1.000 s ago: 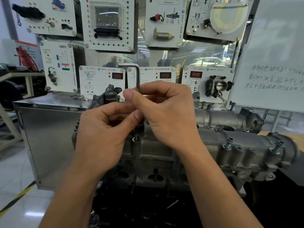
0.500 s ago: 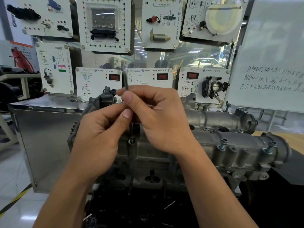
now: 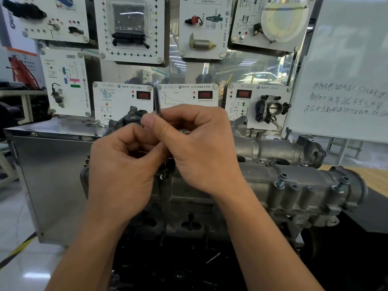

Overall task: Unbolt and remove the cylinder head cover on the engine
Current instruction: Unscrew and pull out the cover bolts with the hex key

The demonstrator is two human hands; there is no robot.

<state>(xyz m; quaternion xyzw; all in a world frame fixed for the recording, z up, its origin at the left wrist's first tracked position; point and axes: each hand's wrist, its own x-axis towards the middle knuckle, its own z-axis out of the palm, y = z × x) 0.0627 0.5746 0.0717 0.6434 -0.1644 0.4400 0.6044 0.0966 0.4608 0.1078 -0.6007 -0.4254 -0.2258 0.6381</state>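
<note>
The cylinder head cover [image 3: 294, 186], rough-cast grey aluminium with rounded bolt towers, lies across the middle of my view and runs out to three o'clock from my hands. Two raised bolts [image 3: 281, 180] with flanged heads stand proud of it there. My right hand [image 3: 199, 148] pinches a thin dark hex key [image 3: 157, 99], one arm pointing to twelve. My left hand [image 3: 121, 171] curls round the shank below, thumb pressed in, above a seated bolt [image 3: 164, 176]. A brushed steel cabinet [image 3: 52, 175] stands at nine o'clock. White training panels [image 3: 123, 97] and a whiteboard [image 3: 346, 70] fill twelve to two.
</note>
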